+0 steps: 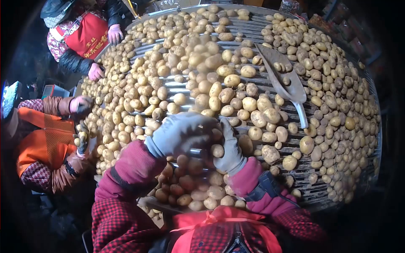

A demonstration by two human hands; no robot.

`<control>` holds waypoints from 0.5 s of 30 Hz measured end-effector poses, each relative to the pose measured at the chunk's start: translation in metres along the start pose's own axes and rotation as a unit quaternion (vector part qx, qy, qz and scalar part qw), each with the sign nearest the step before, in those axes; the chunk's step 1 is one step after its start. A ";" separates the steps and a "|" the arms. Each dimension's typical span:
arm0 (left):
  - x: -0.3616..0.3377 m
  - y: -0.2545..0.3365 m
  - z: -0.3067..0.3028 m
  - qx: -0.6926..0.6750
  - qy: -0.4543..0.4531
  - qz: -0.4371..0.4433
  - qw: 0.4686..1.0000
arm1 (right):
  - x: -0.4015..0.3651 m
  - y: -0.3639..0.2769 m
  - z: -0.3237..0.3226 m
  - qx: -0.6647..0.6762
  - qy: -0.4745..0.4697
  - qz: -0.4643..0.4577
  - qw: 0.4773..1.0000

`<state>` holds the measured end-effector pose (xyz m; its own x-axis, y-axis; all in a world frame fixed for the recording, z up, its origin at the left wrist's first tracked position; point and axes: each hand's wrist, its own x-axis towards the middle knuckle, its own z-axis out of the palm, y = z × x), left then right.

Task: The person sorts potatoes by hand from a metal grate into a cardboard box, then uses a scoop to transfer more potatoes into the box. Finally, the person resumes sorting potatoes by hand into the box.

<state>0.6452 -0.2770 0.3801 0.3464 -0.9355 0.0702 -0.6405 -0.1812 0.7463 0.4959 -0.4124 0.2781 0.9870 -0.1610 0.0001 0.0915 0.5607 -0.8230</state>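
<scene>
My left hand [183, 131], in a grey glove, reaches over the slatted table with its fingers curled toward my right hand. Motion smears its fingertips, and I cannot make out what lies in them. Opposite it, my right hand [230, 147], also gloved in grey, is closed on a small potato [217, 151]. The two hands nearly meet. Below them, a pile of potatoes [198, 185] lies against the table's near edge. Bare metal slats [174, 86] show beyond my left hand, among many loose potatoes.
A metal scoop [291, 86] with a pale handle lies right of centre, with several small potatoes in it. Smaller potatoes [337, 122] heap along the right side. At the left edge work a person in a red apron [87, 37] and another in an orange vest [46, 135].
</scene>
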 end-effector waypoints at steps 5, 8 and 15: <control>0.048 -0.007 -0.019 0.138 0.044 0.047 0.988 | 0.005 -0.008 -0.006 0.310 0.112 0.231 0.915; 0.106 -0.042 -0.006 0.242 0.002 0.093 0.966 | 0.007 -0.007 -0.011 0.317 0.111 0.327 0.883; 0.205 -0.123 0.000 0.389 -0.003 -0.085 0.917 | 0.007 -0.008 -0.016 0.317 0.053 0.290 0.901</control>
<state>0.7955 -0.4464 0.3025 0.4852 -0.8743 -0.0088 -0.8732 -0.4851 0.0479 0.5004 -0.4311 0.2753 0.8781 0.2513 -0.4072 -0.3457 0.9215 -0.1769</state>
